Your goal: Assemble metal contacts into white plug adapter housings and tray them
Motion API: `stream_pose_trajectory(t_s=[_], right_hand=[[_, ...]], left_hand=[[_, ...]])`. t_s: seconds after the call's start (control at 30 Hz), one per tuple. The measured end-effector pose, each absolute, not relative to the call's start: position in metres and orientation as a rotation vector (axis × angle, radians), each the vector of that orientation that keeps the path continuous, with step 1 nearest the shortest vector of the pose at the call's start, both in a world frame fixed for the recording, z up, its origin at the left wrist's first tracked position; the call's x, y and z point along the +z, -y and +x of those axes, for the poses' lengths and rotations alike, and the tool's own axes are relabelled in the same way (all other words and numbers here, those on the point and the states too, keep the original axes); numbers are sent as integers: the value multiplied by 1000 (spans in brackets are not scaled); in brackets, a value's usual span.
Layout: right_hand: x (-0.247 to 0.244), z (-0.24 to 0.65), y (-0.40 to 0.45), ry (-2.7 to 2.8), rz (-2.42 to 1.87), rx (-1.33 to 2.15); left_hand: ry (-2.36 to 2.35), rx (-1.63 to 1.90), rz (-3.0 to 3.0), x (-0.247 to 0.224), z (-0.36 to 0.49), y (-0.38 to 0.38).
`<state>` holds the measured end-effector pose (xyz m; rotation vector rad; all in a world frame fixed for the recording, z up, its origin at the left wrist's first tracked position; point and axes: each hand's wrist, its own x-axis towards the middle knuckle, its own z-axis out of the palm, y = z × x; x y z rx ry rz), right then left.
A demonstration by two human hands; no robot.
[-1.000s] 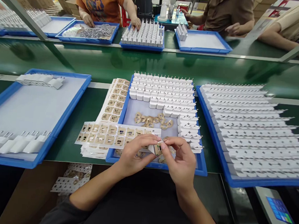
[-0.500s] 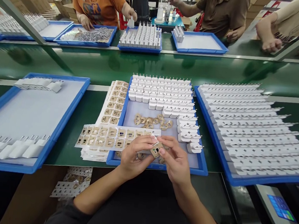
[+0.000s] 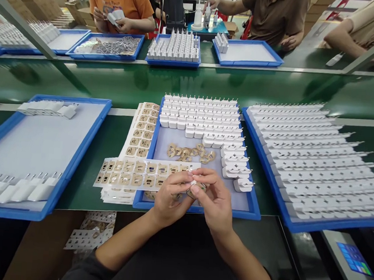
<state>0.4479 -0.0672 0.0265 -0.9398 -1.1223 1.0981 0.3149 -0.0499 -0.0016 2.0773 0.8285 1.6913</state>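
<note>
My left hand (image 3: 171, 198) and my right hand (image 3: 216, 202) meet over the front of the middle blue tray (image 3: 254, 205), fingers closed together around one small white plug housing (image 3: 194, 183), mostly hidden by the fingertips. A sheet of tan stickers (image 3: 126, 173) lies beside my left hand, its right end reaching over the tray. Loose tan pieces (image 3: 190, 152) are scattered inside the tray beyond my hands. Rows of white plug housings (image 3: 202, 115) with upright pins fill the tray's back and right side.
A blue tray (image 3: 92, 137) on the left holds white plugs at its back and front. The right tray (image 3: 303, 227) is packed with plug rows. More sticker sheets (image 3: 139, 132) are stacked left of the middle tray. Across the green belt (image 3: 114, 80), people work behind further trays.
My hands have turned the small piece, so its tan face with dark openings no longer shows. Across the belt, the person in orange now holds a white item in both hands.
</note>
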Motion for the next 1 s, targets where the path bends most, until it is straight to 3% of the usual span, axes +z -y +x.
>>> stream_pose_trajectory(t_s=[0.67,1.0], right_hand=[[20,448,69,1038,-870,1153],[12,459,70,1148,-918,1203]], left_hand=[[-862,1737,2240,-2,316,51],[-903,1631,1867,-9,316,56]])
